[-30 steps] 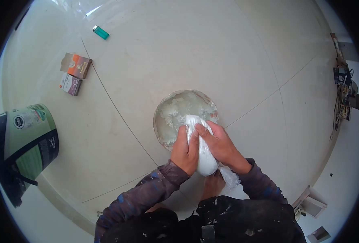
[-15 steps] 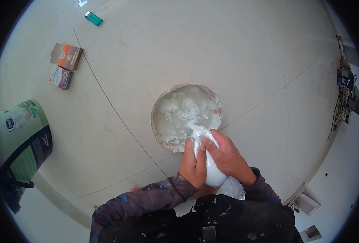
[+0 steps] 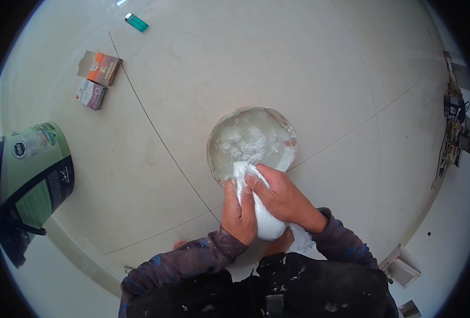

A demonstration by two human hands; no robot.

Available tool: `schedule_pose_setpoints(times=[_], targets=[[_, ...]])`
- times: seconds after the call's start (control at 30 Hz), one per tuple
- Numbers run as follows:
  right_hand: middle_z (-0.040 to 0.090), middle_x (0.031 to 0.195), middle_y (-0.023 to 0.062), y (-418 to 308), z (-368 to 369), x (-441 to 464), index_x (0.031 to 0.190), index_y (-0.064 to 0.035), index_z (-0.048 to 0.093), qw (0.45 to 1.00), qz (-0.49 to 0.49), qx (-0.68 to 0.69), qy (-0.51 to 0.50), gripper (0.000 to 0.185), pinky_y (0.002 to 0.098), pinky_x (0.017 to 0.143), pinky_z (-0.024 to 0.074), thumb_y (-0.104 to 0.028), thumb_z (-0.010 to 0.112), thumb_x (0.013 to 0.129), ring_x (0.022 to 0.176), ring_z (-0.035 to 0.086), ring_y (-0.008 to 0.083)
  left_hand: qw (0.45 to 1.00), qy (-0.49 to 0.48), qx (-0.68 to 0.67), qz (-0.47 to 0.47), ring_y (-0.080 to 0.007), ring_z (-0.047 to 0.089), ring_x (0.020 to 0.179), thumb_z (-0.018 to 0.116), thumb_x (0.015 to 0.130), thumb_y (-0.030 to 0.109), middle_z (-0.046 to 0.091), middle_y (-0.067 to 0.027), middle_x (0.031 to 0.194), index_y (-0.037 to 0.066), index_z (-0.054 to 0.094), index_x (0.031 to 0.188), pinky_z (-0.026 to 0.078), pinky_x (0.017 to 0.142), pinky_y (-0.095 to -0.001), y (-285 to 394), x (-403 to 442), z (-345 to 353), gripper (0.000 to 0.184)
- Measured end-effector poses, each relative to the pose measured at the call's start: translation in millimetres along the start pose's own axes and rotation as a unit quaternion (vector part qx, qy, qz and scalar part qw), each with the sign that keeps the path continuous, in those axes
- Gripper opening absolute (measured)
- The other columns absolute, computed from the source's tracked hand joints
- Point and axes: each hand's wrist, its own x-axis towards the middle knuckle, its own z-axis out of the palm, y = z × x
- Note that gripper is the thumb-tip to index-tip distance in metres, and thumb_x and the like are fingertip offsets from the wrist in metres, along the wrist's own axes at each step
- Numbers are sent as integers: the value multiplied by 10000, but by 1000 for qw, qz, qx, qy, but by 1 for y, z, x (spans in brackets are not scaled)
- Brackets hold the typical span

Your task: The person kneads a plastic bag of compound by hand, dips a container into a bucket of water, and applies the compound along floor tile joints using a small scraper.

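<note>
Both hands grip a clear plastic bag of white powder [image 3: 267,221], its mouth pointing away from me over the near rim of a round tub [image 3: 209,153]. My left hand [image 3: 239,212] is closed around the left side of the bag's neck. On the right side, my right hand [image 3: 284,195] is closed with its thumb pressed on top. Heaps of white powder [image 3: 253,144] lie in cloudy liquid inside the tub. Dried white and reddish smears coat the tub's inner wall. The hands hide part of the near rim.
A green and dark-blue paint bucket [image 3: 36,175] stands at the left. Farther up are an open orange-brown box [image 3: 103,69], a small white-purple box [image 3: 91,94] and a green lighter [image 3: 137,23]. Assorted tools [image 3: 454,130] lie along the right edge of the tiled floor [image 3: 330,69].
The bag and both hands have shifted left relative to the tub, and the bag's mouth now sits nearer its left side. The whole view has shifted slightly.
</note>
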Motion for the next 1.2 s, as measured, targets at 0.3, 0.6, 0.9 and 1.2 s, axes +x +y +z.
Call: schedule_pose_setpoints(times=[0.3, 0.6, 0.9, 1.2], targets=[[631, 813, 183, 17, -21, -31, 987, 51, 586, 995, 80, 31, 46, 403, 381, 733, 484, -347, 548, 1034, 745, 569, 215, 996, -73, 39, 30, -506, 603, 838, 454, 1054, 161, 595, -322, 914, -19, 422, 1137, 457, 697, -509, -17, -2, 29, 201], [632, 858, 237, 12, -33, -34, 1028, 49, 569, 992, 81, -23, 92, 335, 397, 752, 489, -281, 513, 1033, 758, 594, 301, 992, -117, 13, -36, -257, 586, 990, 431, 1079, 145, 595, -195, 1065, -41, 462, 1233, 473, 883, -374, -19, 1, 37, 244], [602, 867, 282, 15, 3, -22, 1015, 50, 503, 997, 61, 30, -23, 381, 451, 758, 473, -329, 535, 1031, 786, 551, 437, 994, -32, -64, -80, -272, 599, 1045, 428, 1084, 184, 586, -207, 1145, -28, 447, 1268, 475, 910, -385, -24, -23, 7, 282], [611, 927, 222, -1, -1, -2, 1060, 28, 487, 999, 7, 34, -25, 336, 421, 781, 480, -294, 573, 1019, 861, 613, 320, 978, -11, -172, -115, -157, 568, 1071, 505, 1069, 187, 586, -118, 1173, -8, 446, 1296, 486, 918, -325, 1, -11, -7, 305]])
